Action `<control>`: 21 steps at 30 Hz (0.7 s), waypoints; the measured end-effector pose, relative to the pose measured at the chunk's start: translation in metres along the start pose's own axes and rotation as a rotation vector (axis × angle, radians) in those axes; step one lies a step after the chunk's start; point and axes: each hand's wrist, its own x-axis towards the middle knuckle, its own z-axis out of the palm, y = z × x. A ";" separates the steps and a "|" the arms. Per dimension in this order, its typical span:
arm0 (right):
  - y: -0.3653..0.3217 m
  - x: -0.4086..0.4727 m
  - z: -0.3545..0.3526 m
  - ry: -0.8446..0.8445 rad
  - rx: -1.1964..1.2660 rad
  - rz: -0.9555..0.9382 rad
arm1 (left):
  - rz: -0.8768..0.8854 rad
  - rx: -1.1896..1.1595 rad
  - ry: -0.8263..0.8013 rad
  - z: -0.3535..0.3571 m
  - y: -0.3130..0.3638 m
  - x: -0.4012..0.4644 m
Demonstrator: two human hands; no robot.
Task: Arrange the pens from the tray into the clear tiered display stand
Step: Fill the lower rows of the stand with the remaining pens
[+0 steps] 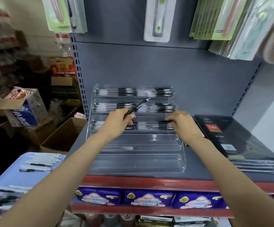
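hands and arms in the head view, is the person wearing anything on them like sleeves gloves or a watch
Nothing is worn on either. The left hand and right hand are bare, with no gloves, and no rings show, though the picture is slightly blurred. Both forearms are uncovered along all that shows of them, down to the bottom of the picture: no sleeve edge shows, and neither wrist carries a watch, band or bracelet.

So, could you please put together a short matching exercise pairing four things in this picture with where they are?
Things:
1. left hand
2. right hand
3. blue tray
4. black box

Places or states:
A. right of the display stand, on the shelf
B. lower left, holding loose pens
C. holds a pen angled up over the tiers
D. fingertips at the third tier's right end

Pairs: 1-C, 2-D, 3-B, 4-A
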 end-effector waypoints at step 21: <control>-0.023 -0.009 0.007 0.068 0.203 -0.044 | 0.012 -0.032 -0.085 -0.007 -0.006 -0.004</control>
